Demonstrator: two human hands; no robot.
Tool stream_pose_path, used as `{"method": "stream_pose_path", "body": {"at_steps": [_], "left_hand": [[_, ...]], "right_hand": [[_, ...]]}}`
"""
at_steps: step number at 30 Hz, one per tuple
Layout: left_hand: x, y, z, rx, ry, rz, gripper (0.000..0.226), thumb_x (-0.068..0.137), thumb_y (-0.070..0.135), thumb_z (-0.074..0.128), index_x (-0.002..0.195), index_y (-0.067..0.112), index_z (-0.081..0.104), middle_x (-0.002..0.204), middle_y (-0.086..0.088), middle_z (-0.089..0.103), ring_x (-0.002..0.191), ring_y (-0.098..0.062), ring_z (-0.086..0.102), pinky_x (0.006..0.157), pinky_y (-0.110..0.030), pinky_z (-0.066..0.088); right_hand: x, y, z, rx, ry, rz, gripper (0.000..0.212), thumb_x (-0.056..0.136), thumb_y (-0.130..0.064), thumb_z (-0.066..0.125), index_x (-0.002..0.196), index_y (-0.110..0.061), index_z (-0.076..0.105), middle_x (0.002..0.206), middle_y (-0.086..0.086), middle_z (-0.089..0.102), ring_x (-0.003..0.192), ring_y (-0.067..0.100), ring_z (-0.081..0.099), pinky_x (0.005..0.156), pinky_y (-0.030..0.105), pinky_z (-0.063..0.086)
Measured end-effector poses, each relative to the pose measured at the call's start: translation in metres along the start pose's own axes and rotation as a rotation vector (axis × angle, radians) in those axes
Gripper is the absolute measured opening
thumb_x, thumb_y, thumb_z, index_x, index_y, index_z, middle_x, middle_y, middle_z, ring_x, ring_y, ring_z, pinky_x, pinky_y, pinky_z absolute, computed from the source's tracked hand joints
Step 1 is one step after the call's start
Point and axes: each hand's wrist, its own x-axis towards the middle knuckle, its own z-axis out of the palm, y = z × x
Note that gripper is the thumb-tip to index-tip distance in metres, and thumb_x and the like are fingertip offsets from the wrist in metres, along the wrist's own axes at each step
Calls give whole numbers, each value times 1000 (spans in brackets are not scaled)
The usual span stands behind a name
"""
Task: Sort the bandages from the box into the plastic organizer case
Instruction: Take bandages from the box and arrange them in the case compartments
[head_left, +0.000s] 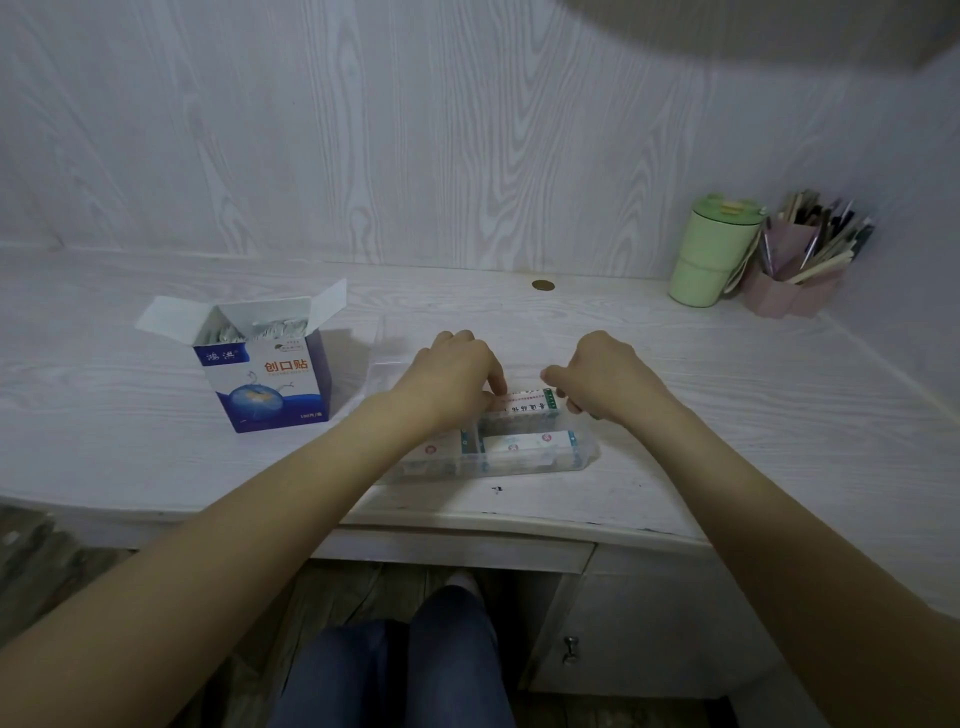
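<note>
Left hand (457, 376) and right hand (605, 379) each pinch an end of a bandage strip (524, 402) above the clear organizer case (576, 457); the open bandage box (265, 374) stands to their left on the worktop (727, 395).

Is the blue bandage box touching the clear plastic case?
Apart. The head view shows bare desk between the bandage box and the plastic case.

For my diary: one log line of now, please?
both hands: left hand, right hand hold bandage stack | over organizer case | box open, left

Bare forearms, no sleeves; blue jeans (395, 670); light shoe (464, 581).
</note>
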Motion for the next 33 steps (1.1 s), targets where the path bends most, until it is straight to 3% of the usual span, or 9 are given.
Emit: {"method": "stream_pose_path", "body": {"at_steps": [3,7,14,20,26,28,31,33], "left_hand": [[2,-1,0,7,3,6,20,91,23,62,109,29,68,111,-5,49,111,-25,41,95,-36,39],[4,-2,-2,18,-2,18,20,89,21,63,107,30,69,102,-3,45,108,-25,41,94,-35,39],[8,-4,1,21,-13,6,19,89,20,64,107,24,70,112,-8,52,114,-26,43,98,-38,40],[0,-2,-7,-34,66,-3,22,93,20,56,112,20,67,117,-10,50,115,-27,42,97,-36,40],[-29,-13,-35,-60,213,62,26,97,22,48,114,19,67,114,-8,56,109,-24,47,89,-29,39],[-45,-20,-50,-79,311,75,25,97,24,49,115,20,65,115,-3,52,107,-17,48,87,-24,37],[-68,-40,-69,-112,546,32,23,95,19,51,114,20,64,108,4,48,96,-7,45,81,-20,35],[-77,-60,-80,-75,602,-28,28,94,16,52,121,18,61,115,1,51,97,-7,45,84,-21,38]], "right_hand": [[-1,-2,2,-62,-10,-9,27,86,-24,56,64,-11,46,74,8,66,58,22,49,64,29,42],[0,-1,3,-113,-19,-9,26,85,-24,60,66,-10,50,62,0,59,57,19,52,61,27,42],[-2,0,3,-166,-30,-17,25,84,-25,65,68,-11,51,61,0,56,56,17,51,61,27,43],[-8,-4,-2,-192,7,-29,23,87,-24,60,69,-10,54,59,-2,65,54,14,58,65,29,50],[-19,-37,-14,-149,90,-125,22,90,-28,55,93,-8,65,75,4,71,70,21,69,74,35,56],[-24,-60,-15,-48,150,-257,25,92,-29,56,106,-10,66,92,5,70,83,21,67,81,37,55],[-36,-97,-9,15,274,-546,31,95,-25,51,123,-16,60,117,5,60,106,18,57,90,28,44],[-39,-116,0,-43,239,-665,35,98,-23,48,132,-19,54,133,4,51,120,18,49,98,28,38]]}}
